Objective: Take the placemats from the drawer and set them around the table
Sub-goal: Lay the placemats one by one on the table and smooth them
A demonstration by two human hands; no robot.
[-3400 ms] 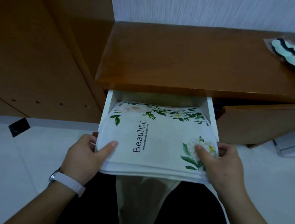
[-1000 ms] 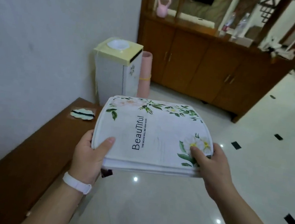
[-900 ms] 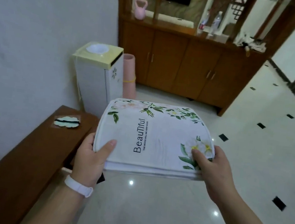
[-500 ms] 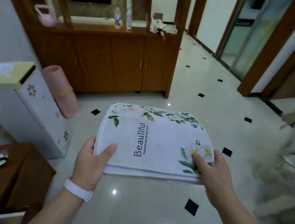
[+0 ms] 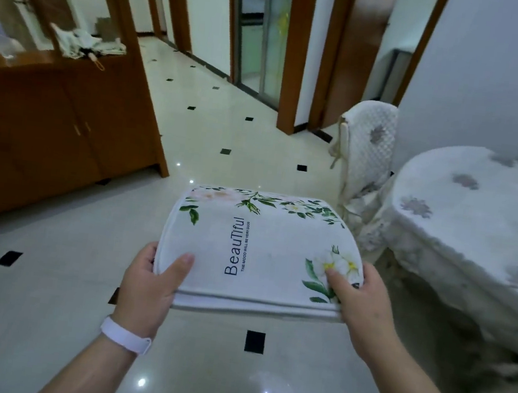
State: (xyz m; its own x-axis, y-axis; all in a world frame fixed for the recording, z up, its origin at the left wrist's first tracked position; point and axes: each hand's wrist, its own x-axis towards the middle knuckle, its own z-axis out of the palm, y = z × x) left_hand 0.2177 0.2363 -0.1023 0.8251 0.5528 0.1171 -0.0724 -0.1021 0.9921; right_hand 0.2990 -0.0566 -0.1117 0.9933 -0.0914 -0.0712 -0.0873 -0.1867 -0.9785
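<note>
Nearest to us, at the bottom of the frame, our two bare forearms reach forward over the glossy tiled floor (image 5: pixel 44 284) with its small black insets. A white wristband (image 5: pixel 124 338) circles our left wrist. Our left hand (image 5: pixel 149 284) grips the near left corner of the stack of placemats (image 5: pixel 260 252), thumb pressed on top and the other fingers tucked beneath, out of sight. Our right hand (image 5: pixel 365 304) clamps the near right corner the same way, its thumb lying on the printed white flower. We hold the stack roughly level in the middle of the frame, above the floor and clear of any furniture. Several layers show along its near edge. The top mat is white with green leaves along the far edge and the word "BeauTiful" printed sideways.

At the right of the frame stands the table (image 5: pixel 477 216), draped in a white quilted cloth with pale floral patches. Just beyond its left edge is a chair (image 5: pixel 367 151) in a matching cover. At the left, a brown wooden cabinet (image 5: pixel 57 126) carries a folded umbrella (image 5: pixel 87 44) on its top. Farthest away, at the upper centre, wooden door frames open onto a corridor.
</note>
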